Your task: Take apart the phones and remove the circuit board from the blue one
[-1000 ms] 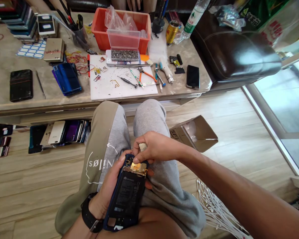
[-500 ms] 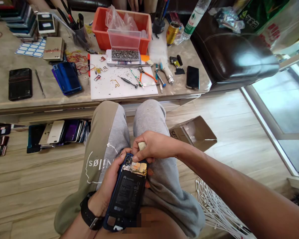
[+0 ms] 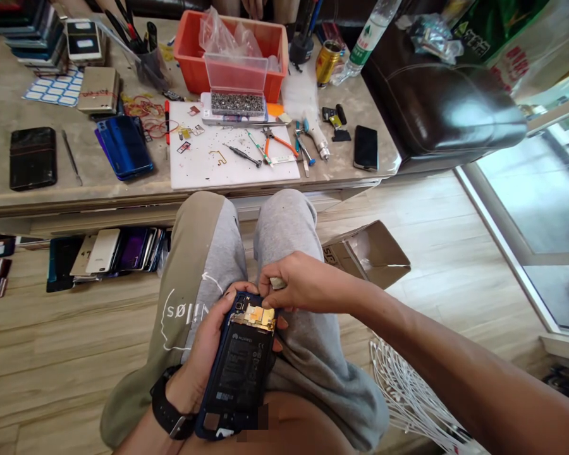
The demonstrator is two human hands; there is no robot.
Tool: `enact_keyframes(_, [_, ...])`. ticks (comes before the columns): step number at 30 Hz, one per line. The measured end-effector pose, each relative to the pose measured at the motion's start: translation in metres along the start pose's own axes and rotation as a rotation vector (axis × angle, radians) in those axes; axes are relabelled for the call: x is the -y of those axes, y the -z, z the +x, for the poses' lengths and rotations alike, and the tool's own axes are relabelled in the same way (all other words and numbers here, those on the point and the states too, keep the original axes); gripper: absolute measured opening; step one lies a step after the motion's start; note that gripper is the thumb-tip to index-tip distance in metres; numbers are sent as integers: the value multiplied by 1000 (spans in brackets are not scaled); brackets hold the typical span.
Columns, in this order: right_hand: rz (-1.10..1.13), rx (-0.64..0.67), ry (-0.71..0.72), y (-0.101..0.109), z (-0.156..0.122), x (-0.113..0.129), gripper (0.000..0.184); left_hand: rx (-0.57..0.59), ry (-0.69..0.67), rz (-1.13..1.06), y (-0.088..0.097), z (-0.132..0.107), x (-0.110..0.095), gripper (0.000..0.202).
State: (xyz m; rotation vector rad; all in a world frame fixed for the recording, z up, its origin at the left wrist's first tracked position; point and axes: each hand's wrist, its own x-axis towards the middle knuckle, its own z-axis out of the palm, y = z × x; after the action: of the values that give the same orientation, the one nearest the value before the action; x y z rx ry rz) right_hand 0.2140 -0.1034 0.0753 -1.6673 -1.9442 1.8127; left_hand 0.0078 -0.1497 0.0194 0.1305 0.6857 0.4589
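In the head view, a stone-like grey-brown worktop [image 3: 0, 104] crosses the upper part, with a flat white mat [image 3: 194, 165] near its front edge. On it there are pliers [image 3: 284, 144] with orange handles, and at its back side a clear plastic case [image 3: 234, 72] stands open, full of tiny metal pieces. Behind the case is an orange bin [image 3: 187, 72] with plastic bags inside, and to the right a gold can [image 3: 329, 62] is beside a clear bottle [image 3: 366, 43]. Below, the floor [image 3: 52, 360] has a pale wood pattern; a cardboard box [image 3: 386, 272] lies open there, and white cables [image 3: 415, 392] spread nearby. The opened phone [image 3: 237, 366] is above the person's lap, in the left hand [image 3: 208, 335], whose fingers wrap around its two long sides. The right hand [image 3: 303, 281] is at the top end of the phone; its fingers are curled and pinch a small pale piece [image 3: 277, 283]. Compared with half a second ago, this hand is a little further to the right, near the upper right corner, while the left hand keeps its hold. The phone has a blue frame, a matt black rectangular battery [image 3: 239, 360] and, above it, shiny gold-coloured plates [image 3: 256, 316]. The trousers [image 3: 284, 234] are of soft, wrinkled grey cloth.
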Motion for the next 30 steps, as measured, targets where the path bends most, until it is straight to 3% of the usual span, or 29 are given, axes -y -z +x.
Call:
enact_keyframes(3, [-154, -78, 51, -6, -5, 2, 12, -10, -21, -33, -3, -1, 1, 19])
enact_keyframes(8, [-166, -61, 41, -11, -8, 2, 13, -8, -93, -58, 0, -2, 4, 17])
enact_keyframes(14, [238, 131, -54, -7, -6, -6, 17, 37, -102, -19, 1, -3, 4, 22])
enact_keyframes(21, [411, 167, -134, -8, -1, -5, 17, 52, -100, -26, 1, -3, 5, 21])
enact_keyframes(24, [343, 100, -114, -11, -2, -5, 13, 40, -79, -43, 4, -3, 5, 20])
enact_keyframes(30, [-34, -138, 44, -21, -12, -9, 11, 22, -115, -42, 2, -3, 2, 18])
